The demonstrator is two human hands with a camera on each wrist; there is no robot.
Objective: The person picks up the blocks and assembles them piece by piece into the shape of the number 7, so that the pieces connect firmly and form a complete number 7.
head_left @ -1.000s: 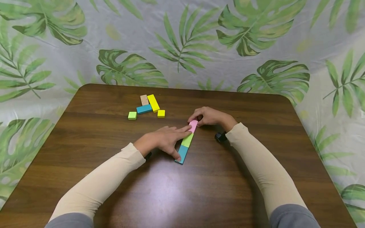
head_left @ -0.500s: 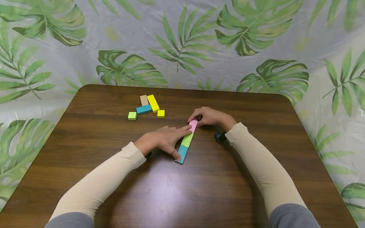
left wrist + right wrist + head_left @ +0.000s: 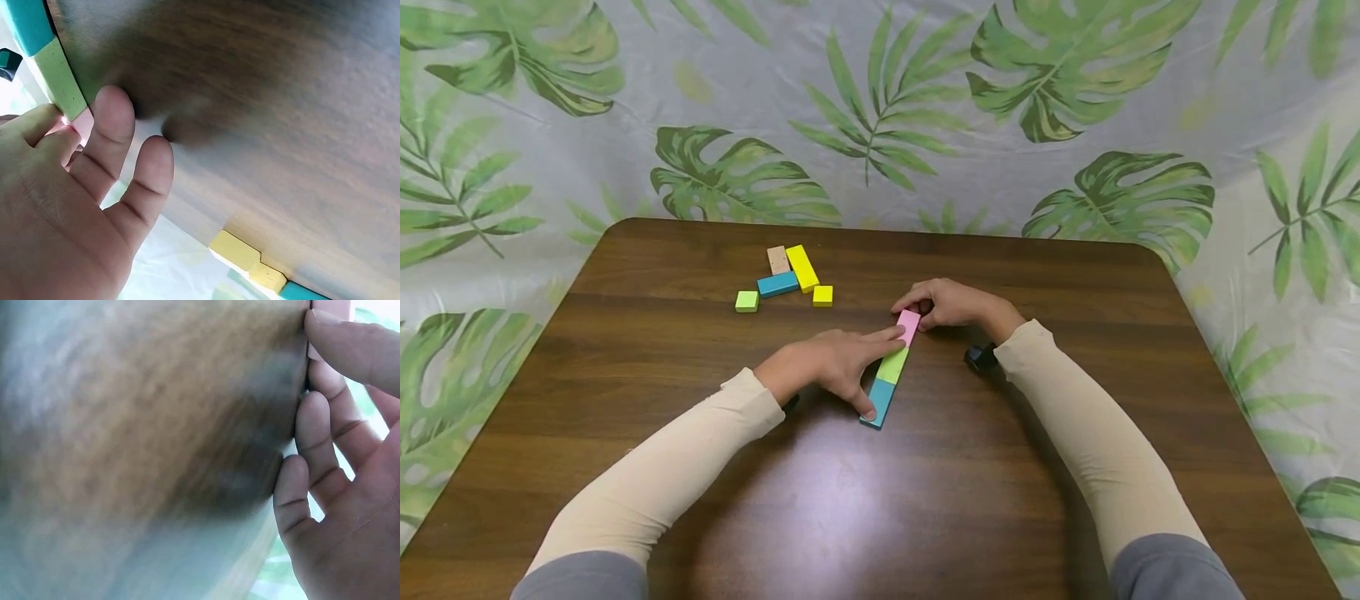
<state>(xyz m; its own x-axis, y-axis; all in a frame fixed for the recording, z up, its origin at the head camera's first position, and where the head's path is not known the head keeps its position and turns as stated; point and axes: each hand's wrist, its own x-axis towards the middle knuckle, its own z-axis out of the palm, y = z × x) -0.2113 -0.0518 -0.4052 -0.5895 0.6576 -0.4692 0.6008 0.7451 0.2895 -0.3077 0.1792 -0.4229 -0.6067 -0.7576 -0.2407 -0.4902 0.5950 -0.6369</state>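
Observation:
A pink block (image 3: 909, 321), a light green block (image 3: 891, 368) and a blue block (image 3: 883, 396) lie end to end in a slanted row on the table. My left hand (image 3: 831, 364) spans the row from its left side, thumb on the near end of the blue block and extended fingertips on the pink one. In the left wrist view, its other two fingers are held off to the side of the row. At the far end, my right hand (image 3: 952, 302) pinches the pink block between thumb and fingers. The right wrist view shows only a sliver of that block, beside the thumb.
Back left on the brown table (image 3: 625, 358) lie a long yellow block (image 3: 802, 268), a beige block (image 3: 778, 260) and another blue block (image 3: 777, 284), close together. A small green block (image 3: 747, 302) and a small yellow block (image 3: 823, 296) flank them. A leaf-patterned cloth (image 3: 925, 117) hangs behind.

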